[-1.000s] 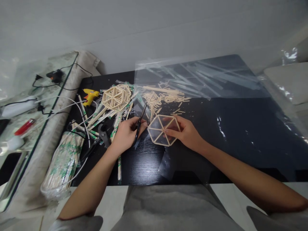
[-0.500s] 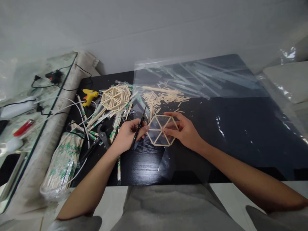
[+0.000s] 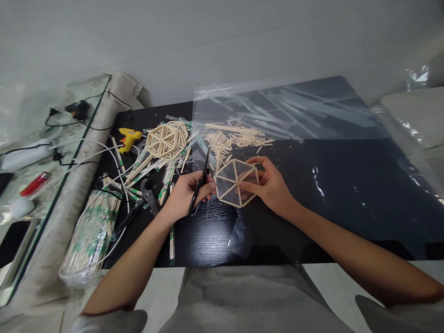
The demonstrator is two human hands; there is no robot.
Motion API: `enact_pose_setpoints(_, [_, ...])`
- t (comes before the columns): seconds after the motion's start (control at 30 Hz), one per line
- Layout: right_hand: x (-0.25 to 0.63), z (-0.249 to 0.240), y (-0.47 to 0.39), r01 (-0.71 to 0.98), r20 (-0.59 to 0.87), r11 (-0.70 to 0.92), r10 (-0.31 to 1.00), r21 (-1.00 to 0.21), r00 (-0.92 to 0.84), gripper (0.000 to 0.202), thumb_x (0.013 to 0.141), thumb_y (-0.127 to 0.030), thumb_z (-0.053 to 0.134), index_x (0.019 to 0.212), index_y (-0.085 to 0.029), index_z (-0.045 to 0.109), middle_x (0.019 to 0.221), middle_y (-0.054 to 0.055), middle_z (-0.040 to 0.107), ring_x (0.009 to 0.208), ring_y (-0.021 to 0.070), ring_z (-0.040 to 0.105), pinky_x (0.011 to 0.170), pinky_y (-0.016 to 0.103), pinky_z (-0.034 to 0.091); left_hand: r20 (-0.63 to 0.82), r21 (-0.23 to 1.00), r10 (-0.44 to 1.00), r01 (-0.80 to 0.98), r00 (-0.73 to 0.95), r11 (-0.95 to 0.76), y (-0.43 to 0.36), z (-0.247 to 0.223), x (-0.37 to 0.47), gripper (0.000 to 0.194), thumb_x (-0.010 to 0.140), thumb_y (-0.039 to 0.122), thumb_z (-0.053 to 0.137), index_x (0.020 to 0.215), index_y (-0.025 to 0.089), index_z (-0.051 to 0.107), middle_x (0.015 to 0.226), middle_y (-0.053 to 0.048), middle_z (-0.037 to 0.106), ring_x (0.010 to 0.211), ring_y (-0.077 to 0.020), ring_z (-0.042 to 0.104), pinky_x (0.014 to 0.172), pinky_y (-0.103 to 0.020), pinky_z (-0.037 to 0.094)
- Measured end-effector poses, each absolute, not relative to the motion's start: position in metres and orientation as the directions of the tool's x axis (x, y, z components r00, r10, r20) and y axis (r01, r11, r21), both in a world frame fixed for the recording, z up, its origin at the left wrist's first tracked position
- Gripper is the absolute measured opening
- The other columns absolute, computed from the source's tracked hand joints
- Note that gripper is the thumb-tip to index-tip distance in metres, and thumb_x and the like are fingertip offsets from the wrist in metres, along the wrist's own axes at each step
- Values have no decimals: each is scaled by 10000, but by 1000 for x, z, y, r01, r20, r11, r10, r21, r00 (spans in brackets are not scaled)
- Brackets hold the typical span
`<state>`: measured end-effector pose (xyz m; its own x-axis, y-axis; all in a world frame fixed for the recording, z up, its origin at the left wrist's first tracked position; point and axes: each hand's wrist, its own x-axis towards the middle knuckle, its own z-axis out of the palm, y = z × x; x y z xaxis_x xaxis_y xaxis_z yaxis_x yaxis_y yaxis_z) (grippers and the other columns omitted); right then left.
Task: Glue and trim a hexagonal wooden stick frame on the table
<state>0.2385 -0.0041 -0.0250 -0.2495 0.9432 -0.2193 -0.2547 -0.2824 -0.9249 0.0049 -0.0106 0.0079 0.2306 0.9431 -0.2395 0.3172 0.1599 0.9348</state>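
Note:
My right hand (image 3: pixel 268 185) grips a hexagonal frame of wooden sticks (image 3: pixel 227 189) with spokes meeting at its centre; clear film seems to cover it. The thumb lies on the near face and the fingers are behind. Closed around black scissors (image 3: pixel 199 189), my left hand (image 3: pixel 189 192) has their blades pointing up and away. Its thumb and fingertips are at the frame's left corner; whether they pinch it I cannot tell. Behind the frame lies a heap of short cut sticks (image 3: pixel 222 145). A stack of similar hexagonal frames (image 3: pixel 166 141) sits further left.
A yellow glue gun (image 3: pixel 129 138) lies at the back left, near black-handled cutters (image 3: pixel 149 196). Bagged chopsticks (image 3: pixel 92 226) rest at the left edge beside a white cable (image 3: pixel 121 178). A clear plastic sheet (image 3: pixel 312 111) covers the table's back right.
The hexagonal frame has turned in my right hand, which has shifted slightly right. My left hand stays almost in place with the scissors.

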Motion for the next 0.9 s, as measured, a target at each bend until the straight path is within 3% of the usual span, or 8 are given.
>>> enact_pose_setpoints(0.13, [240, -27, -6, -270, -257, -371, 890, -888, -377, 684, 599, -325, 986, 972, -299, 414, 891, -37, 753, 699, 235, 776, 647, 393, 675, -187, 941, 958, 321, 219, 110, -11, 9, 6, 325, 779, 457, 810, 799, 158, 685, 620, 11, 636, 567, -122, 577, 557, -220, 464])
enact_pose_setpoints(0.33, [241, -29, -6, -239, -237, -362, 873, -901, -426, 598, 603, -303, 991, 948, -272, 503, 882, -33, 762, 738, 234, 783, 733, 412, 676, -101, 895, 980, 447, 168, 16, -12, 4, 2, 318, 847, 456, 728, 755, 163, 644, 623, 36, 562, 575, -103, 492, 551, -216, 375])
enact_pose_setpoints(0.63, [243, -26, 0, -299, -218, -282, 949, -912, -228, 507, 614, -337, 984, 857, -267, 545, 924, -19, 795, 839, 246, 788, 849, 461, 666, 7, 512, 977, 838, 215, -188, -8, 3, -7, 251, 878, 368, 613, 708, 203, 527, 601, 32, 515, 548, -117, 443, 580, -253, 306])
enact_pose_setpoints(0.9, [245, -29, 2, -350, -198, -272, 952, -896, -232, 492, 650, -306, 958, 883, -277, 526, 917, -20, 815, 910, 268, 801, 908, 496, 649, -70, 380, 968, 904, 241, -197, -8, 3, -5, 239, 889, 368, 569, 705, 222, 526, 626, -10, 588, 570, -167, 523, 593, -283, 292])
